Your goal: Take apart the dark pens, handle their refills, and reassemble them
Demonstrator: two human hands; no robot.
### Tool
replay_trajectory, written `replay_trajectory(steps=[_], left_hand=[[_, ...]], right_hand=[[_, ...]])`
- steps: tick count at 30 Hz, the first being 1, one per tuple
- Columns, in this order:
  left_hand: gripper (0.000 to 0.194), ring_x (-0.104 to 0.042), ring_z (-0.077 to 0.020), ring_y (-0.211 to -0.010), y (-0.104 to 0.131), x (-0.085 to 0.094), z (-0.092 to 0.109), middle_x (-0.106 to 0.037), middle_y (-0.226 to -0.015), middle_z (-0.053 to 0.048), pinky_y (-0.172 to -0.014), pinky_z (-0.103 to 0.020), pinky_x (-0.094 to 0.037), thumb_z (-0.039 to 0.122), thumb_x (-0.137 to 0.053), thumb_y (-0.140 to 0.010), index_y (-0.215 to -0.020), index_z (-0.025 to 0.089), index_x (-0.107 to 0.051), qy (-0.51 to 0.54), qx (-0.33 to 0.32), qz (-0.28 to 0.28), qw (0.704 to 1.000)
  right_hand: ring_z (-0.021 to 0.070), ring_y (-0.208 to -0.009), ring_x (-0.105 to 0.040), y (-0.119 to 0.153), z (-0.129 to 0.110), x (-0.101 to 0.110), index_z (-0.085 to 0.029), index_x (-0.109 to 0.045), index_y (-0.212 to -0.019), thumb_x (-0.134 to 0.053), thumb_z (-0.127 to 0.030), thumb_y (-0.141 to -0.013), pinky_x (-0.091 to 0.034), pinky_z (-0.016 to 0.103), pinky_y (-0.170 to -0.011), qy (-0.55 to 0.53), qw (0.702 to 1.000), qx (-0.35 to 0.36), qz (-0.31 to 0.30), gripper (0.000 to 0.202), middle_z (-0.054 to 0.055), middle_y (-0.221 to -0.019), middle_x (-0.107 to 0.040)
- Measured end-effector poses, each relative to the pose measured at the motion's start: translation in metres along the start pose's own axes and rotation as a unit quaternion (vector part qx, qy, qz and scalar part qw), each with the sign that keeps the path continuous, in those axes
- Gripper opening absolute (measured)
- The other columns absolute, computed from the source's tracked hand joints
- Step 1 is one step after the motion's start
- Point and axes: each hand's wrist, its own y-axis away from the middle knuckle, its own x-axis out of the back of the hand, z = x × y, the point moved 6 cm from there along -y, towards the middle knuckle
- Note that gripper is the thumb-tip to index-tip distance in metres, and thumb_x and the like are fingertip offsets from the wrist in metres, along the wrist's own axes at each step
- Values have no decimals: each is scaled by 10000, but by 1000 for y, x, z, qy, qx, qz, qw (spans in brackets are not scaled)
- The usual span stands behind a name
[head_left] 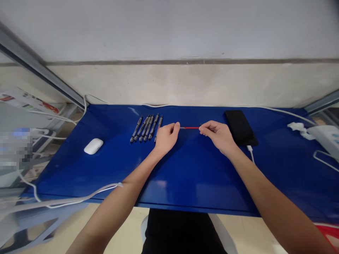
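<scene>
A thin red stick like a pen refill (192,128), with a clear or pale left end, is stretched level between my two hands over the blue table (190,183). My left hand (168,135) pinches its pale left end between thumb and fingers. The red right end is pinched by my right hand (217,134). Several dark pens (145,128) lie side by side left of my left hand, which partly covers the rightmost one.
At the left lies a white earbud case (93,146). A black phone (241,127) with a white cable plugged in lies beyond my right hand. A white power strip (324,139) is at the far right. A white cable crosses near my left forearm.
</scene>
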Motion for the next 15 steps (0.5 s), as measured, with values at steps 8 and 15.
replay_trajectory(steps=[8, 15], left_hand=[[520, -331, -116, -522, 1, -1, 0, -343, -529, 29, -562, -318, -203, 487, -399, -1014, -590, 198, -315, -3, 4, -6, 1000], [519, -342, -118, -519, 1, -2, 1, -365, -528, 26, -563, -319, -212, 495, -383, -1016, -594, 203, -308, -30, -5, -6, 1000]], right_hand=[[154, -633, -603, 1, -1, -2, -196, -714, -708, -629, -570, -920, -481, 315, -659, -10, 1000, -3, 4, 438, 36, -654, -658], [159, -654, -605, -1, 2, -1, -202, -711, -751, -698, -542, -874, -484, 315, -657, -12, 1000, 3, 8, 362, 35, -693, -676]])
